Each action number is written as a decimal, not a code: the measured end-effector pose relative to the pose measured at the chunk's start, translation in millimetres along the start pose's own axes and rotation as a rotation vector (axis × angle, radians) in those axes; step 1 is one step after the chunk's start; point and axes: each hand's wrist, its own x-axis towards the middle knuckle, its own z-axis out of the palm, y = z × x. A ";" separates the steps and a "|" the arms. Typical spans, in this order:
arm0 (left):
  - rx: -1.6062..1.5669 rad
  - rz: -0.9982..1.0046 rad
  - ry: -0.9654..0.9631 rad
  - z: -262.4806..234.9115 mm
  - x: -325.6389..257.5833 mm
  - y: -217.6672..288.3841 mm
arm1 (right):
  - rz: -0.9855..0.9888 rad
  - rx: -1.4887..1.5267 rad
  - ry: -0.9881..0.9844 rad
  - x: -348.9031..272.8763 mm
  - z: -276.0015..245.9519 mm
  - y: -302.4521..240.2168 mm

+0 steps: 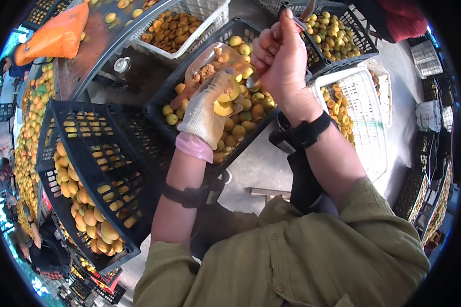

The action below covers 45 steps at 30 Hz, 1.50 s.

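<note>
My left hand (208,113), in a pale work glove with a pink cuff at the wrist, is closed around a cut-open apricot (223,108) with its yellow flesh showing. Just to the right, my bare right hand (284,56) is raised with its fingers curled in and thumb up. A shiny, spoon-like metal end (253,82) shows below those fingers; the rest of that tool is mostly hidden in the hand. Beyond the glove, a clear plastic tub (193,71) holds brown pits. Both hands are over a black crate (156,105) of whole yellow-green apricots.
A black crate (89,176) of orange apricots leans at the left. Farther off are a white crate (210,23) of apricot pieces and a black crate (363,36) of whole fruit. On the right stands a white basket (361,123) with apricot halves. An orange bag (56,38) lies on a table.
</note>
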 end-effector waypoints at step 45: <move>-0.411 -0.055 0.407 6.4 3.8 -11.3 | 0.313 0.244 -0.096 15.0 13.3 31.6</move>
